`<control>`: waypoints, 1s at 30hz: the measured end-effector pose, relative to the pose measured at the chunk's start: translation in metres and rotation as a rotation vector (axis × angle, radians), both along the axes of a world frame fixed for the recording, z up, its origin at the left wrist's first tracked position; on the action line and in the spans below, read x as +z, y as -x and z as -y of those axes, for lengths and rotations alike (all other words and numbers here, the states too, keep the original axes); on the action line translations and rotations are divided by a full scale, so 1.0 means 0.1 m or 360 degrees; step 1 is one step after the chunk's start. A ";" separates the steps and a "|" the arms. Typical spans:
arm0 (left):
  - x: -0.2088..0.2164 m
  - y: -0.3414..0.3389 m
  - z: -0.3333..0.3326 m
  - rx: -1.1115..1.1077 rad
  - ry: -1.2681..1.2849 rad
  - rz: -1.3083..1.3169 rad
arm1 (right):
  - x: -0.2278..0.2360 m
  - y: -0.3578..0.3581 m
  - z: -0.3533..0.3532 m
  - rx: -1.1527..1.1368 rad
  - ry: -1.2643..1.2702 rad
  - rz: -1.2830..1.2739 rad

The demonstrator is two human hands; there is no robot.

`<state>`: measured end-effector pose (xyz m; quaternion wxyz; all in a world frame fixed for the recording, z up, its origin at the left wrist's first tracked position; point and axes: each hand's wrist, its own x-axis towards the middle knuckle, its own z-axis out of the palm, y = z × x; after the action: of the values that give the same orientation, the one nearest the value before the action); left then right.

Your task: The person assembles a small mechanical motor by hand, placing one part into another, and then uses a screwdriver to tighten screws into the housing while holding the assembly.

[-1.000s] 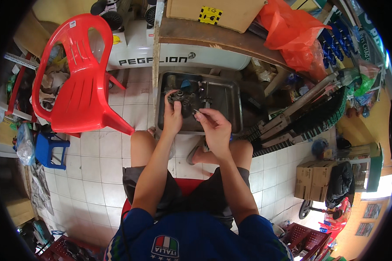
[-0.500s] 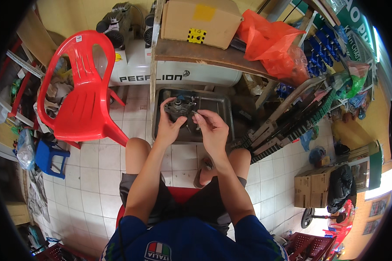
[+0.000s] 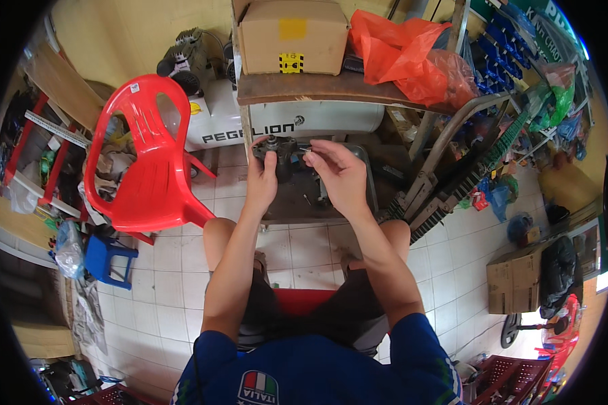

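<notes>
Over a dark metal tray (image 3: 287,213), my left hand (image 3: 260,183) grips a dark metal machine part (image 3: 286,162) with a short shaft standing up from its top. The thumb presses against the near face; the other fingers are mostly hidden behind it. My right hand (image 3: 343,177) is just right of the part, thumb and forefinger pinching a slim, shiny metal piece (image 3: 306,150). That piece is too small to name, and whether its tip touches the part I cannot tell. A few small metal pieces (image 3: 308,199) lie in the tray below.
A red plastic chair (image 3: 148,179) stands at left, with a small blue stool (image 3: 108,260) nearby. Behind the tray are a wooden shelf (image 3: 317,88) bearing a cardboard box (image 3: 294,40) and an orange bag (image 3: 392,50), and a white compressor tank (image 3: 344,116). Metal rails (image 3: 439,185) lean at right.
The view has shifted. The machine part has tilted in my left hand, whose thumb now points up along it. My right hand still pinches the slim metal piece beside it.
</notes>
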<state>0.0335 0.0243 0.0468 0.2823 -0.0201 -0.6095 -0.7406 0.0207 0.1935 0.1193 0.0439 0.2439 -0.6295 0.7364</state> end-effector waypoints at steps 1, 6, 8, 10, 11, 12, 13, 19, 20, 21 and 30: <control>0.03 0.07 0.03 0.0013 0.0004 -0.0002 | 0.02 0.04 0.01 0.0012 -0.0032 -0.0035; 0.24 0.36 0.06 0.0184 0.0169 -0.0060 | 0.11 0.24 0.10 0.0057 -0.0027 0.0000; 0.26 0.42 0.03 0.0144 0.0145 -0.0050 | 0.05 0.29 0.14 0.0012 0.0021 -0.0021; 0.27 0.43 -0.03 0.0129 0.0111 -0.0054 | 0.01 0.33 0.14 0.0017 0.0029 -0.0008; 0.26 0.42 -0.05 0.0139 0.0123 -0.0045 | -0.02 0.33 0.13 0.0008 0.0049 -0.0022; 0.24 0.41 -0.04 0.0148 0.0149 -0.0027 | -0.07 0.32 0.15 -0.0001 0.0084 -0.0027; 0.22 0.39 -0.03 0.0155 0.0176 -0.0010 | -0.12 0.31 0.16 -0.0011 0.0118 -0.0032; 0.16 0.21 0.01 0.0107 0.0144 -0.0067 | -0.14 0.19 0.13 -0.0044 0.0110 0.0041; 0.14 0.18 0.02 0.0101 0.0121 -0.0063 | -0.17 0.20 0.13 -0.0030 0.0117 0.0050; 0.10 0.16 0.03 0.0109 0.0157 -0.0084 | -0.20 0.17 0.12 -0.0036 0.0119 0.0031; -0.07 0.13 -0.02 0.0061 0.0082 -0.0070 | -0.36 0.14 0.05 -0.0077 0.0040 -0.0115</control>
<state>0.0207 0.0265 0.0401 0.3091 -0.0320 -0.6222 -0.7185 0.0064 0.1884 0.0836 0.0876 0.2544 -0.6240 0.7337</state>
